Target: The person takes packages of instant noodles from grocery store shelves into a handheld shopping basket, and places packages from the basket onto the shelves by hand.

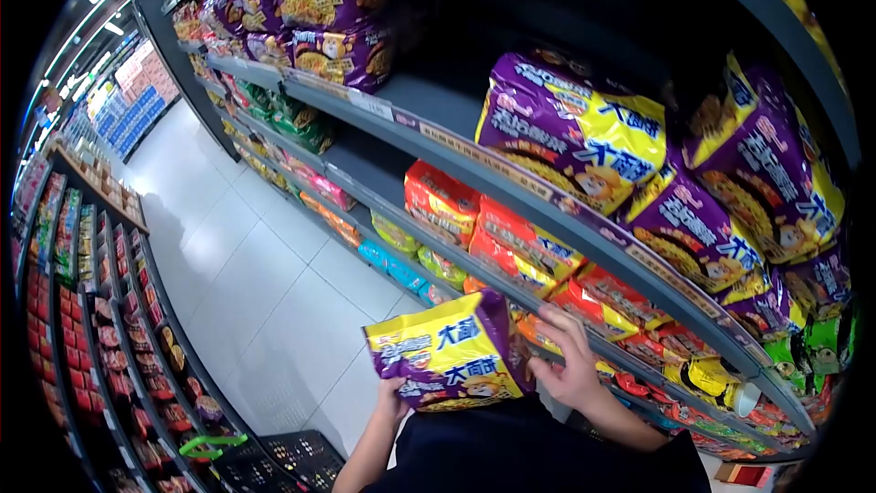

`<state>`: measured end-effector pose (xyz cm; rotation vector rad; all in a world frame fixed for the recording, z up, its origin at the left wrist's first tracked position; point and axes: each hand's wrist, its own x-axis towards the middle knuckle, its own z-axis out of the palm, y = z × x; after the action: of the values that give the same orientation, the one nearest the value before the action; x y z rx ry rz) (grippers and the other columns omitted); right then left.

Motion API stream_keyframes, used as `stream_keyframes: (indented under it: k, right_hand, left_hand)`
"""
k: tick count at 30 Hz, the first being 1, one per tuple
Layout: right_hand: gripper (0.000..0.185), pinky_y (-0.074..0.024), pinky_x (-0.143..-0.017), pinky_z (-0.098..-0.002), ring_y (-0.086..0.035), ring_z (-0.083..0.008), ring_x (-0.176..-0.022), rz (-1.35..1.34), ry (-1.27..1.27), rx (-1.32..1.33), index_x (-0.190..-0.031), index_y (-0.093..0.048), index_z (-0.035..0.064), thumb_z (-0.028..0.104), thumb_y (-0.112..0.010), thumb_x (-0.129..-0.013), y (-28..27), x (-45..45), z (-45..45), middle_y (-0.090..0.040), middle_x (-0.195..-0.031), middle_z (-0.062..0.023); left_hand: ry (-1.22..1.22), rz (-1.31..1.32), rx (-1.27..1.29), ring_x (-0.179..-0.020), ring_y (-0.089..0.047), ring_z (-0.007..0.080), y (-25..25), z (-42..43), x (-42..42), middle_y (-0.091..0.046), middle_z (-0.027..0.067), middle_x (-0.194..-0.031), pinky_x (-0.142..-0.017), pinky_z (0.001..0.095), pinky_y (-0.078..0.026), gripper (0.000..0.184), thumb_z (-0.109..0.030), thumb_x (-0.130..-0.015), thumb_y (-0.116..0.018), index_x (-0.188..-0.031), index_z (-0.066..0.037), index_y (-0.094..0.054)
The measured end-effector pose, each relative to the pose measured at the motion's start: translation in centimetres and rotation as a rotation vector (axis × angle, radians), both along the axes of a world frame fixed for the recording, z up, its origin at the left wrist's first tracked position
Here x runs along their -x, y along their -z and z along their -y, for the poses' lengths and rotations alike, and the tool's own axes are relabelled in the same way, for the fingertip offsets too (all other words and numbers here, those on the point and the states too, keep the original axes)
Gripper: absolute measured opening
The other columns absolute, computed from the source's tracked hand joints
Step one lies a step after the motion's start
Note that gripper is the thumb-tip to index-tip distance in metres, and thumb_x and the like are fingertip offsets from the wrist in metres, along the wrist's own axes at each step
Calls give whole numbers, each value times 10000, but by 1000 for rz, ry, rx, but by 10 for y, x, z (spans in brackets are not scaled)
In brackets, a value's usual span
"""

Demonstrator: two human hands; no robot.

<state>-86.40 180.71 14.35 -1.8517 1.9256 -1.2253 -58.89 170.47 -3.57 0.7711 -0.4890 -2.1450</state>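
Note:
A purple and yellow multipack of instant noodles (452,356) is held in front of my body, tilted, with its printed face towards me. My left hand (391,399) grips its lower left corner, the fingers partly hidden by the pack. My right hand (570,365) is at the pack's right end, fingers stretched out and apart, thumb close to the wrapper; whether it touches cannot be made out. On the shelf just beyond lie matching purple packs, one lying by itself (575,128) and several heaped at the right (766,164).
Grey shelving with a price-label edge (538,192) curves along my right. Red noodle packs (520,237) fill the shelf below. A black shopping basket or cart with a green handle (214,445) stands at lower left. Across the tiled aisle (265,283) runs another stocked shelf (109,310).

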Motion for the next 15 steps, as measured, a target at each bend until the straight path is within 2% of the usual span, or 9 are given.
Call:
stream_keyframes:
  k: [1, 3, 4, 5, 7, 8, 11, 13, 15]
  right_hand:
    - [637, -303, -1049, -449, -350, -359, -1295, 39, -5, -82, -1287, -439, 17, 249, -722, -766, 14, 4, 6, -369, -1376, -203]
    - [802, -271, -1075, -437, -310, -368, -1317, 149, -199, -143, -1325, -378, -17, 338, -772, -723, 33, 3, 27, -325, -1398, -217]
    - [884, -250, -1081, -464, -296, -394, -1320, 96, -226, -185, -1348, -339, -42, 389, -774, -711, 29, -5, 44, -321, -1398, -236]
    - [908, -257, -1065, -459, -305, -390, -1316, 87, -150, -26, -1324, -360, -41, 437, -784, -679, 24, -15, 62, -330, -1388, -248]
    - [905, -258, -1063, -458, -332, -392, -1299, 93, -95, 107, -1336, -341, -35, 388, -798, -680, 8, -14, 94, -350, -1373, -250]
    - [813, -234, -1057, -556, -332, -433, -1298, 144, -100, 276, -1302, -398, -46, 318, -795, -691, -14, -14, 110, -382, -1355, -267]
    - [598, -262, -1025, -571, -432, -424, -1210, 137, -71, 478, -1185, -530, -20, 229, -772, -699, -65, -7, 143, -475, -1269, -219]
    - [579, -277, -1016, -562, -463, -414, -1174, -140, -14, 747, -1163, -548, -2, 269, -766, -699, -119, -2, 161, -511, -1216, -203]
    - [574, -289, -1012, -527, -465, -394, -1164, -386, 81, 823, -1166, -544, 1, 286, -751, -714, -119, 23, 173, -519, -1202, -190]
  left_hand:
    - [-37, 10, 28, -1105, -555, 322, -4, 16, -3, -549, 155, -1223, -963, 443, -461, 708, -144, -660, -655, -1301, -6, -386]
    - [-11, -37, 99, -1114, -550, 324, -11, 59, -10, -536, 163, -1238, -968, 456, -456, 741, -123, -630, -667, -1303, -5, -381]
    - [6, -72, 158, -1118, -545, 329, -34, 82, -6, -522, 157, -1256, -980, 457, -448, 810, -95, -583, -686, -1322, -10, -365]
    - [-60, -72, 267, -1144, -526, 333, -59, 104, 2, -503, 150, -1284, -994, 464, -436, 889, -68, -530, -701, -1345, -22, -347]
    - [14, -39, 433, -1211, -475, 329, -103, 156, 0, -481, 150, -1314, -1026, 476, -400, 959, -41, -470, -721, -1355, -47, -351]
    - [43, -31, 522, -1205, -478, 323, -127, 184, 3, -484, 148, -1309, -1022, 468, -401, 944, -58, -484, -722, -1352, -46, -353]
    - [136, -18, 817, -1189, -485, 303, -214, 262, 35, -493, 144, -1296, -1008, 443, -405, 901, -108, -524, -725, -1346, -42, -359]
    - [207, -24, 980, -1178, -490, 290, -268, 302, 66, -498, 141, -1286, -999, 427, -407, 875, -141, -551, -727, -1341, -39, -363]
    - [273, -41, 1107, -1167, -494, 278, -310, 327, 98, -504, 138, -1277, -990, 410, -410, 851, -174, -578, -729, -1336, -37, -367]
